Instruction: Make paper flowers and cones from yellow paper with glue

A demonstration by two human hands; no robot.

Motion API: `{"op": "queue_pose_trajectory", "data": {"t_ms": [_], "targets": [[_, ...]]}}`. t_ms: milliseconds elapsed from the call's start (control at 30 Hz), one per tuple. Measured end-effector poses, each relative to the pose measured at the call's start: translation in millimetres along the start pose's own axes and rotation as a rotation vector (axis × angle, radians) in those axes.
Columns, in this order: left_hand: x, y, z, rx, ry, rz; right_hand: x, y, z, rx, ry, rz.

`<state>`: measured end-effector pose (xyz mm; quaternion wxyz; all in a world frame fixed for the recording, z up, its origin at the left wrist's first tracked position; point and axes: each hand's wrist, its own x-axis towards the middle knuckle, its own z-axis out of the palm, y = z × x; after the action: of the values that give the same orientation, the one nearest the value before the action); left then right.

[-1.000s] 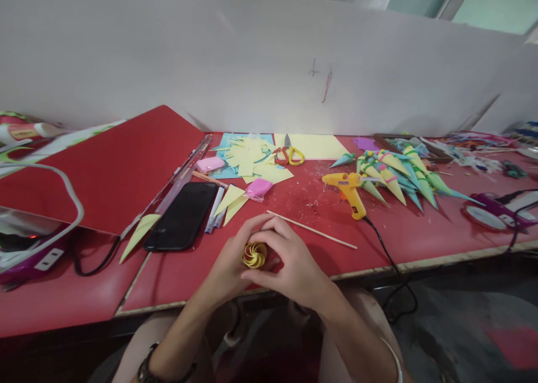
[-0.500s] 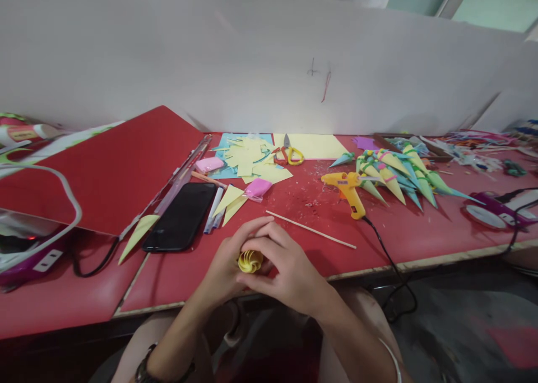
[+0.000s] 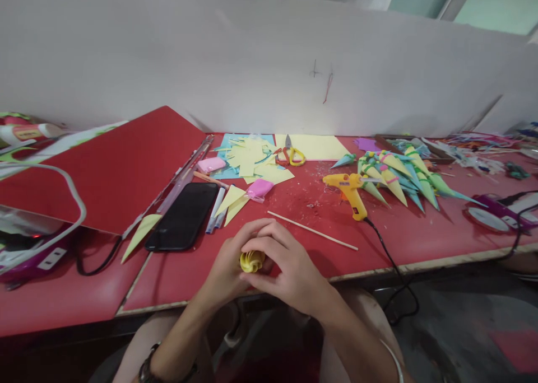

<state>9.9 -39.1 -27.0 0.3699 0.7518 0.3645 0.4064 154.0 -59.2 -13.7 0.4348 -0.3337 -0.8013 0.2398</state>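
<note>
1. two hands meet at the front edge of the red table (image 3: 403, 234), the left hand (image 3: 229, 261) and the right hand (image 3: 294, 265) both curled around a yellow pleated paper piece (image 3: 251, 262), gripping it.
2. a thin stick (image 3: 313, 230) lies just beyond the right hand, toward the front edge.
3. a yellow glue gun (image 3: 351, 194) lies to the right, beside paper cones (image 3: 393, 186).
4. scissors (image 3: 297, 157) rest near the back edge; a black phone (image 3: 182, 217) lies left of the hands.

Dark left bracelet (image 3: 145, 367), thin white right bangle (image 3: 394, 360)
</note>
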Motion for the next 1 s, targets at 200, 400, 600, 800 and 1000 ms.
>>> {"op": "queue_pose_trajectory", "data": {"t_ms": [200,400,600,800,1000], "targets": [[0.1,-5.1,-0.1,-0.034,-0.012,0.041,0.3,0.6,-0.4,0.025,-0.014,-0.005],[4.1,-0.6,2.9,-0.096,-0.002,-0.048,1.2,2.3,1.4,0.086,0.004,0.058],[9.6,0.8,8.9,-0.410,-0.067,-0.246,5.8,7.1,3.8,0.213,0.088,0.202],[11.7,-3.5,4.4,-0.508,-0.049,-0.341,8.0,14.2,6.1,0.532,0.083,0.372],[10.7,2.9,3.2,-0.843,-0.069,-0.533,11.0,17.4,5.3,0.902,0.161,0.491]]}}
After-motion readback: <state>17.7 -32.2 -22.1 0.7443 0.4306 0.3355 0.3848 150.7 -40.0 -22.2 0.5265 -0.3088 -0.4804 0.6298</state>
